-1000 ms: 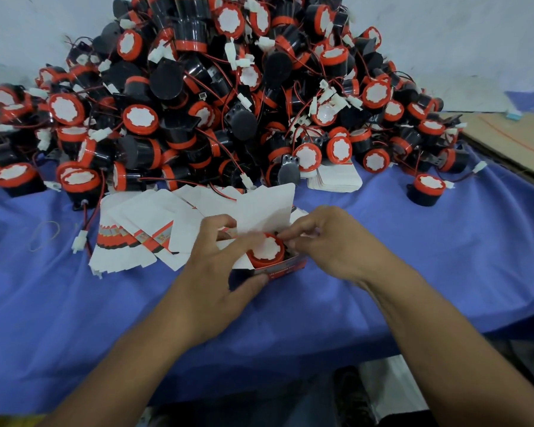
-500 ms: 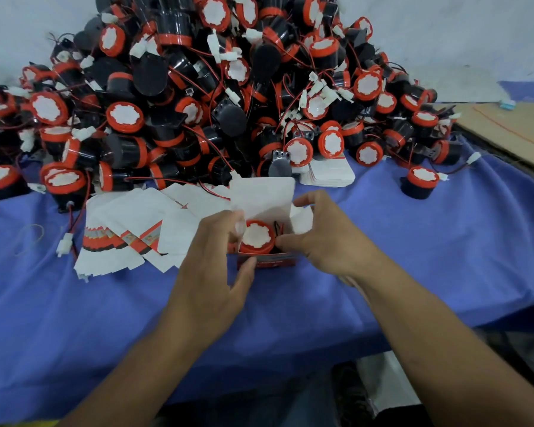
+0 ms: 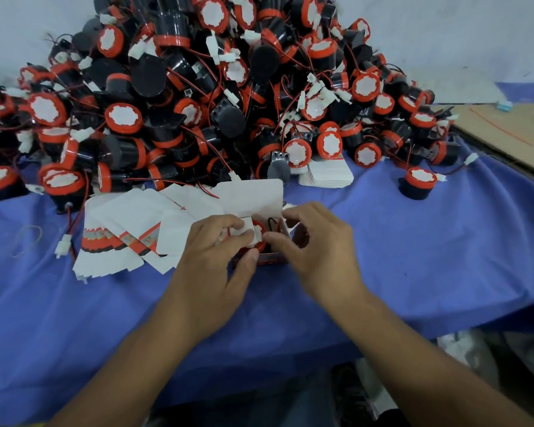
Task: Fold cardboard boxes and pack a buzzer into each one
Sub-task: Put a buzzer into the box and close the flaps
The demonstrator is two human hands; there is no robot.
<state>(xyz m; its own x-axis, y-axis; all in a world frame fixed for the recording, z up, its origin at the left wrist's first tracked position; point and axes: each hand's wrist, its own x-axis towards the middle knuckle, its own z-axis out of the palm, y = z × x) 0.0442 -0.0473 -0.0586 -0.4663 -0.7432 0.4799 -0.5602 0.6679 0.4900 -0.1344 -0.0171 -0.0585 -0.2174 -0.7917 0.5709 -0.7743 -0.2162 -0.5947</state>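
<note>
A small cardboard box (image 3: 270, 257) stands on the blue cloth with its white lid flap (image 3: 253, 195) raised behind it. A red-and-black buzzer (image 3: 261, 234) sits inside the box, half covered by a small white side flap. My left hand (image 3: 216, 260) grips the box's left side, fingers curled over that side flap. My right hand (image 3: 318, 251) holds the box's right side, thumb at the front edge and fingers curled over the top right corner. Much of the box is hidden by both hands.
A large heap of buzzers (image 3: 213, 97) with red wires and white plugs fills the back. Flat unfolded box blanks (image 3: 127, 229) lie fanned at the left; a second stack of blanks (image 3: 327, 177) sits right of centre. One loose buzzer (image 3: 418, 183) stands at the right. Brown cardboard sheet (image 3: 512, 131) lies far right.
My left fingers have pushed the small side flap inward over the buzzer's top. My right hand has shifted its fingers over the box's right corner. The box stays in place.
</note>
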